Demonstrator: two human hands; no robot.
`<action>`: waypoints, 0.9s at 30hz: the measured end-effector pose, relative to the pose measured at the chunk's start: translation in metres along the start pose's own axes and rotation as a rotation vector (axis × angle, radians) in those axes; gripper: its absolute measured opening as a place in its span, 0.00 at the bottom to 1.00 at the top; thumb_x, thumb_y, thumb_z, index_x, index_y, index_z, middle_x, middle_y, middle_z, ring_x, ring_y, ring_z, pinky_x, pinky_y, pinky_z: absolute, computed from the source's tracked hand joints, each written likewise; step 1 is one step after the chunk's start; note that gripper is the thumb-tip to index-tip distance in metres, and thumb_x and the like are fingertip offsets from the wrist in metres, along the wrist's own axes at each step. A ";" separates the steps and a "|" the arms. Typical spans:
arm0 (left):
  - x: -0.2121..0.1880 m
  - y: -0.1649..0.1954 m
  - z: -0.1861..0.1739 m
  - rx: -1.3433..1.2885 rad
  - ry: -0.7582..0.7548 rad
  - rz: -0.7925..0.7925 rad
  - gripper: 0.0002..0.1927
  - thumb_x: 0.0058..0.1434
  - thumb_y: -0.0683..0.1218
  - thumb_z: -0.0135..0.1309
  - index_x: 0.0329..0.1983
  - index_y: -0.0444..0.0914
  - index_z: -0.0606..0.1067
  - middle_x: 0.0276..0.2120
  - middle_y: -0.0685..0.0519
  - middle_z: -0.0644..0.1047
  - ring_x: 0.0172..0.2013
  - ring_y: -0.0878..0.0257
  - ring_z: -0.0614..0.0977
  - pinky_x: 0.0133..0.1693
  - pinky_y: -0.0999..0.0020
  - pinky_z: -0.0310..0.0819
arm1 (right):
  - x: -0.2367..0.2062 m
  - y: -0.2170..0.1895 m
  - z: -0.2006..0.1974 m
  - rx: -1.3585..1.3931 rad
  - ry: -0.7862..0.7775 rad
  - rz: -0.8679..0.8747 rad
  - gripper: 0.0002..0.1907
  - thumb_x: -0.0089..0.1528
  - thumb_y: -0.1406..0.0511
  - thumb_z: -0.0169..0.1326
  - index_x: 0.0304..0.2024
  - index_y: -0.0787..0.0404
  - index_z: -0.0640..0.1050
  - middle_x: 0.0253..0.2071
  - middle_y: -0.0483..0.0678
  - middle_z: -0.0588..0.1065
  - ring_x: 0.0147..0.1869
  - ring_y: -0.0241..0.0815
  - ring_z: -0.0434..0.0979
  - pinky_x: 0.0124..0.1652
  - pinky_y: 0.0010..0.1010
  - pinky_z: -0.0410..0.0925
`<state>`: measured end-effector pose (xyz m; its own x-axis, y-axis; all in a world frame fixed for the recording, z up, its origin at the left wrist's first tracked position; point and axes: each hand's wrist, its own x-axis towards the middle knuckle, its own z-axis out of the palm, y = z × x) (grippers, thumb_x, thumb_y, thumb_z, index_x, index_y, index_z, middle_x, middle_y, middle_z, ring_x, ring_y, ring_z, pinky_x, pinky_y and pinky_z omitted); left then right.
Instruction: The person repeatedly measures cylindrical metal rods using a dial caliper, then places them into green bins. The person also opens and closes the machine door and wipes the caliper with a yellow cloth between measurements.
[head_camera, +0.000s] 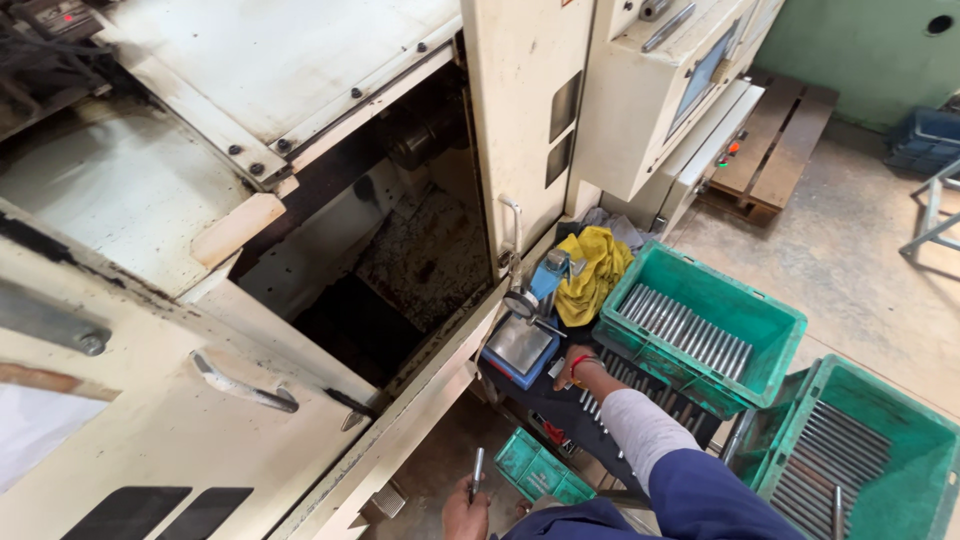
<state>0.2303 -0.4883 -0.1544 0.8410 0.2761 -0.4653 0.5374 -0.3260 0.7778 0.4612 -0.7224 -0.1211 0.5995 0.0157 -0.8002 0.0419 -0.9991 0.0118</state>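
Nearest, the left hand (462, 510) is clenched around a short grey metal rod (478, 472), held upright low beside the cream machine door (200, 440). Further out, the right hand (575, 365) reaches onto the dark bench (560, 415), fingers curled near loose rods by the blue gauge stand (522, 345); whether it grips one I cannot tell. Beyond sits a green plastic crate of rods (700, 330). This looks like a checking step.

A slim, bright metal rod (478, 472) stands nearly upright at the bottom edge of the view, its lower end hidden in a fist. More grey metal rods (610, 385) of the same kind lie side by side, roughly parallel, on a dark tray surface just beside the blue gauge stand.
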 end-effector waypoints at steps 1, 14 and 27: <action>-0.001 -0.001 -0.002 0.010 0.001 0.005 0.21 0.54 0.45 0.54 0.53 0.47 0.80 0.26 0.49 0.83 0.31 0.60 0.85 0.40 0.65 0.77 | 0.001 -0.001 0.000 -0.011 -0.061 -0.031 0.44 0.43 0.36 0.65 0.53 0.54 0.84 0.55 0.48 0.79 0.59 0.46 0.78 0.57 0.36 0.70; -0.003 0.001 -0.008 -0.033 -0.001 0.045 0.21 0.54 0.45 0.55 0.52 0.44 0.80 0.29 0.49 0.83 0.34 0.61 0.84 0.42 0.66 0.76 | -0.020 0.004 0.033 0.344 0.529 -0.116 0.33 0.43 0.49 0.75 0.46 0.57 0.83 0.43 0.53 0.82 0.52 0.51 0.83 0.52 0.38 0.73; -0.004 0.008 0.003 -0.152 0.141 -0.112 0.25 0.62 0.63 0.56 0.45 0.37 0.77 0.31 0.48 0.81 0.36 0.57 0.83 0.42 0.63 0.75 | -0.072 -0.077 0.147 1.265 -0.001 -0.471 0.17 0.54 0.61 0.71 0.40 0.63 0.82 0.29 0.46 0.82 0.22 0.35 0.75 0.23 0.28 0.69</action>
<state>0.2310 -0.4946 -0.1472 0.7538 0.4297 -0.4972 0.6022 -0.1490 0.7843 0.2972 -0.6529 -0.1520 0.7318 0.3649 -0.5756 -0.5181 -0.2508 -0.8177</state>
